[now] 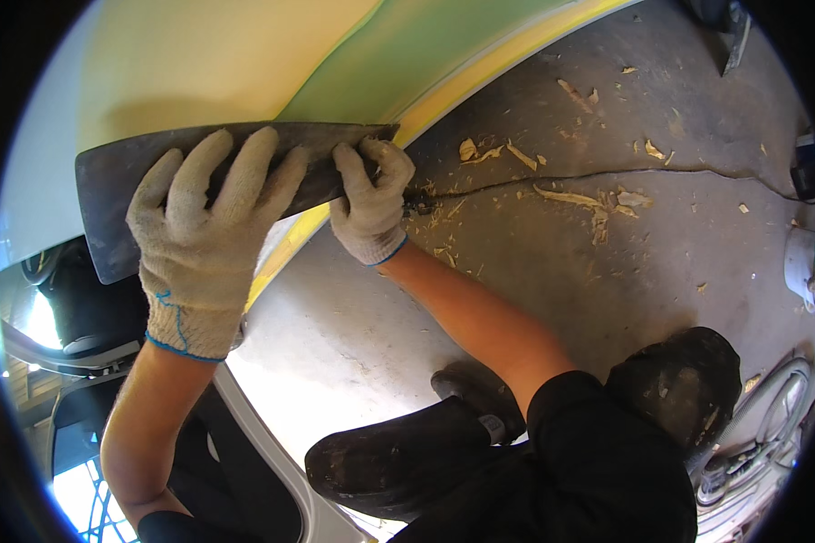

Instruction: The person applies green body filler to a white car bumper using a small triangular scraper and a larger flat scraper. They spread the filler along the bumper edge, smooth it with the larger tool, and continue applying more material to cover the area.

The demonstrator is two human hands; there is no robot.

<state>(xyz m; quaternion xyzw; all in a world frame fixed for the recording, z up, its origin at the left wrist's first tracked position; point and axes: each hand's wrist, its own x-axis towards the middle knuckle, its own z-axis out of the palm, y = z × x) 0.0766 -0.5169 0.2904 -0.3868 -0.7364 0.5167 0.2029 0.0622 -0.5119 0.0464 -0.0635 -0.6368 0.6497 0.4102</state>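
Note:
A long dark flat board [109, 204] lies against a curved panel [199, 59] with cream and green patches and a yellow strip [448, 86] along its edge. My left hand [204, 226], in a knitted off-white glove with blue trim, grips the board with fingers spread over its face. Near the board's right end, my right hand [367, 199], gloved the same way, holds it with bent fingers. Both palms and the board's far side are hidden.
Pale scraps [566, 197] and a dark cable [652, 169] lie on the concrete floor [607, 262]. Equipment with coiled hoses [770, 407] stands at the right. At lower left is a dark glazed panel with a grey frame [254, 434]. My knees [371, 462] are below my arms.

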